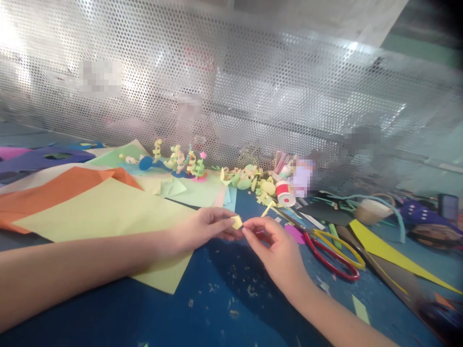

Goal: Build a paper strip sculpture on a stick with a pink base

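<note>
Between thumb and fingers, my left hand (213,224) pinches a small folded piece of yellow paper (237,222) above the blue table (217,308). My right hand (271,238) meets it from the right, thumb and index finger pressed together at the paper's right edge. Whatever lies between those right fingertips is too small to make out. Under my left forearm spreads a large pale yellow sheet (119,212). To the right of my right hand lie scissors (334,255) with red and yellow handles, beside a magenta paper piece (294,233).
Orange paper (68,185) and purple sheets (43,159) lie at the left. Small paper models (181,161) stand at the back before a perforated metal screen (231,106). A red-and-white spool (285,193) sits near pale paper cutouts (249,178). Yellow strips (398,258) lie at the right.
</note>
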Motion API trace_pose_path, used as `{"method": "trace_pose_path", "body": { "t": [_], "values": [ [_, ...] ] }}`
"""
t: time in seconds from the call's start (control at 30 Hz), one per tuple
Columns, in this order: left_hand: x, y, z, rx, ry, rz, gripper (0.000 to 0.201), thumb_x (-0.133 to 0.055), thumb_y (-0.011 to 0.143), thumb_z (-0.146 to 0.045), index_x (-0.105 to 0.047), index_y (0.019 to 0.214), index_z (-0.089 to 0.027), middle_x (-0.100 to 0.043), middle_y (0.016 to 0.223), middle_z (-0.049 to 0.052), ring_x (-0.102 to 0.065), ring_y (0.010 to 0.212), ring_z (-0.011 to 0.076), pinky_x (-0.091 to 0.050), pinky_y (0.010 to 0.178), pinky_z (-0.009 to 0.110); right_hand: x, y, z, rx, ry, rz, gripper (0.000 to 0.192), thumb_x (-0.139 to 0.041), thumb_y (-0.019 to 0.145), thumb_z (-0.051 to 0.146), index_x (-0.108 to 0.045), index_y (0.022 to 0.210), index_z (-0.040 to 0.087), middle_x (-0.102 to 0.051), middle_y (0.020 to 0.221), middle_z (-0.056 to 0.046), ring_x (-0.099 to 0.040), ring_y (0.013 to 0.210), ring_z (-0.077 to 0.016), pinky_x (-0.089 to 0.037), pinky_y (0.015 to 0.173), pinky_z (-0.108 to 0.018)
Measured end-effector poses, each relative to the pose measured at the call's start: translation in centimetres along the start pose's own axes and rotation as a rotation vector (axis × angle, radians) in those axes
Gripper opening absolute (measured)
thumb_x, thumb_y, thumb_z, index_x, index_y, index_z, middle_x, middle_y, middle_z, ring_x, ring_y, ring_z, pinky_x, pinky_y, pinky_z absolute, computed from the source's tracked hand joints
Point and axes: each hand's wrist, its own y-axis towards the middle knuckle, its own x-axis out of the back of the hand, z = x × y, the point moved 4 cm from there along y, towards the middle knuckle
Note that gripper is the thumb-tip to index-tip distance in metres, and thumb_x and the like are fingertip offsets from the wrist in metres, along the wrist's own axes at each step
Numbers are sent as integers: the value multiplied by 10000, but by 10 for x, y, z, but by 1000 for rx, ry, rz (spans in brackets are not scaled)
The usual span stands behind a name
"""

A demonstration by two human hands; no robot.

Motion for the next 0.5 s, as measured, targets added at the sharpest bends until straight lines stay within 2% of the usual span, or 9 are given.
{"method": "trace_pose_path", "body": {
  "t": [0.27, 0.5],
  "values": [
    [-2, 0, 0, 8, -9, 24, 243, -599, 828, -278, -619, 1028, -142, -689, 969, 76, -651, 901, 164, -490, 853, 288, -1, 2, -4, -72, 42, 16, 131, -580, 826, 286, -578, 932, 209, -631, 873, -18, -623, 799, -148, -522, 745, -264],
    [-3, -1, -2, 15, 35, 23, 195, -585, 835, -275, -622, 939, -115, -700, 885, 83, -657, 873, 168, -496, 838, 298, -2, 4, -1, -77, 26, 60, 83, -554, 846, 290, -576, 852, 210, -623, 828, -4, -621, 751, -136, -511, 707, -245]
  ]
}}
